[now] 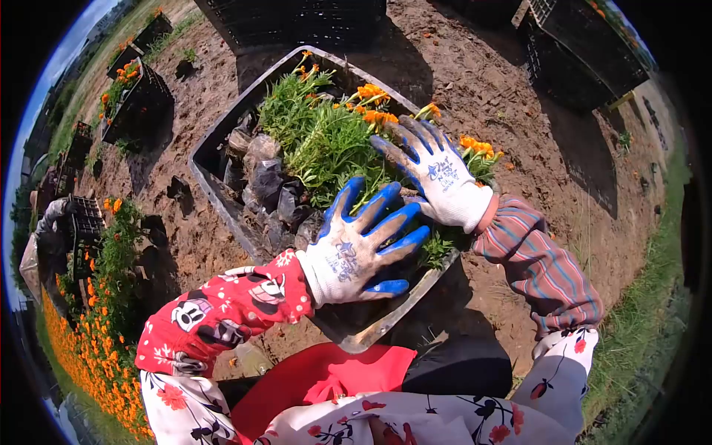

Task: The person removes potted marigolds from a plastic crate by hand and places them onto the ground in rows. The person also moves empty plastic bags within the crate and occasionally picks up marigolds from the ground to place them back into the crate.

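A grey plastic tub [216, 194] stands on bare soil in front of me. Inside lie orange-flowered marigold plants [319, 141], their root balls wrapped in dark plastic bags [268, 185] along the left side. My left hand [363, 245], in a white glove with blue fingers, is spread over the near part of the tub, palm down. Farther right, my right hand [434, 174] wears a matching soiled glove and lies with fingers extended over the foliage beside the orange flowers [378, 117]. No object shows in either hand. What lies under both palms is hidden.
Black crates stand at the back [293, 22] and upper right [578, 55]. Another crate [141, 100] at the left holds flowering plants. A person's gloved hand [53, 215] is at the far left near a crate, above a row of marigolds [96, 348]. Grass [638, 326] borders the right.
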Available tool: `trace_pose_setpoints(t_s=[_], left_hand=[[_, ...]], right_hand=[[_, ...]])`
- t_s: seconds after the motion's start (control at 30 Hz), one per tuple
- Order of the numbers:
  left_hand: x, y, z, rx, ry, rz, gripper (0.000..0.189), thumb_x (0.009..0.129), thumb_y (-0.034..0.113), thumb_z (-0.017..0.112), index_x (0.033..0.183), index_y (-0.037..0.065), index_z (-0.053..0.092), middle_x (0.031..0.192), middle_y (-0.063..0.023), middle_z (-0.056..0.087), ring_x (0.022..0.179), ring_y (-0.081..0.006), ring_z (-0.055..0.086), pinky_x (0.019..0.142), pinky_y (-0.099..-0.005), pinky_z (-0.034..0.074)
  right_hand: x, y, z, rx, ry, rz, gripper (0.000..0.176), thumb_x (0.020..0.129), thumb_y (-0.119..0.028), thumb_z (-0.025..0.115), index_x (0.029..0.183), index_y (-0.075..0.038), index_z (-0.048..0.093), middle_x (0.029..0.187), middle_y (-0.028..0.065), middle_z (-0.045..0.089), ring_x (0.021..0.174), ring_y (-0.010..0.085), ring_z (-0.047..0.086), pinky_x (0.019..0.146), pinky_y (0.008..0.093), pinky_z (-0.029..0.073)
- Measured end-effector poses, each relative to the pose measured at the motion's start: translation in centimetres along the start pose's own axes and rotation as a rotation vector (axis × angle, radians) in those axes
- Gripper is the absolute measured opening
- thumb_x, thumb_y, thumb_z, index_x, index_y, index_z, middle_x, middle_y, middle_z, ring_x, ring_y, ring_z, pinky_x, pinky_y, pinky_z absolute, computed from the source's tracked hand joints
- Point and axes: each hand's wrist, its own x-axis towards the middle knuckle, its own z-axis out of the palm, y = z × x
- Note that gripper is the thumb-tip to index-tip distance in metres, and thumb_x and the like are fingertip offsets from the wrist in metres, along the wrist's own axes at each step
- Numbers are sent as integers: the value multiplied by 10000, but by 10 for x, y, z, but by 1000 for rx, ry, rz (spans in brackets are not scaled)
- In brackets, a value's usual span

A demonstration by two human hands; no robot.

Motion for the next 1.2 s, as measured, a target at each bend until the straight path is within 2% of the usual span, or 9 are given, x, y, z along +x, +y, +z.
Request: trace_pose_setpoints(t_s=[0.17,0.5,0.7,0.77,0.83,0.9,0.93,0.97,1.2], left_hand=[[-17,-26,27,-3,-258,-58,759,750,645,508,1377,245,356,1458,-171,222,1302,-430,266,969,-683,218],[-93,-26,-21,-3,108,-107,604,789,491,564,1287,166,458,1379,-164,355,1287,-365,316,1022,-585,250],[-268,-75,-22,-13,407,-584,415,805,184,636,1186,59,529,1158,-152,531,1069,-342,511,881,-438,421],[-345,-92,17,-110,339,-950,355,853,246,597,1145,53,539,1144,-170,544,1059,-341,519,898,-414,418],[-406,-105,43,-256,150,-1510,614,812,508,576,1232,68,489,1184,-188,548,1141,-355,481,957,-417,382],[-488,-140,87,-467,370,-1818,786,725,597,612,1235,13,482,1184,-213,550,1131,-363,496,937,-400,402],[-499,-154,62,-605,344,-1903,753,744,521,674,1260,19,452,1155,-166,559,1035,-247,560,862,-352,456],[-513,-170,60,-393,434,-1863,795,691,560,672,1224,-1,487,1152,-206,568,1091,-332,531,891,-390,435],[-581,-355,32,150,386,-1808,698,689,517,684,1162,26,532,1108,-179,584,1032,-322,548,855,-396,438]], right_hand=[[1,2,33,-105,-164,-54,704,850,-459,491,1401,-77,276,1412,232,271,1338,404,193,1103,515,116],[6,-8,24,-118,-241,30,788,811,-398,560,1437,-92,192,1457,229,175,1343,402,172,1101,472,141],[6,-9,28,-145,-242,59,713,819,-279,552,1425,-75,236,1463,207,189,1341,405,188,1089,486,167],[7,-10,29,-138,-250,58,711,808,-288,523,1418,-54,244,1457,223,190,1332,423,188,1090,495,153],[6,-9,28,-163,-289,51,718,806,-285,516,1420,-43,232,1455,233,185,1335,422,180,1093,497,142],[6,-8,28,-192,-334,68,741,785,-268,524,1419,-33,222,1456,247,168,1338,429,163,1095,504,134],[4,-6,29,-222,-365,79,755,777,-271,529,1421,-34,213,1457,252,157,1340,431,157,1095,506,130],[1,-2,29,-254,-392,95,769,770,-273,534,1422,-36,204,1458,257,145,1341,433,151,1096,508,127],[-20,13,33,-362,-657,327,1011,677,-287,690,1437,-36,75,1456,305,30,1339,484,69,1107,519,67]])
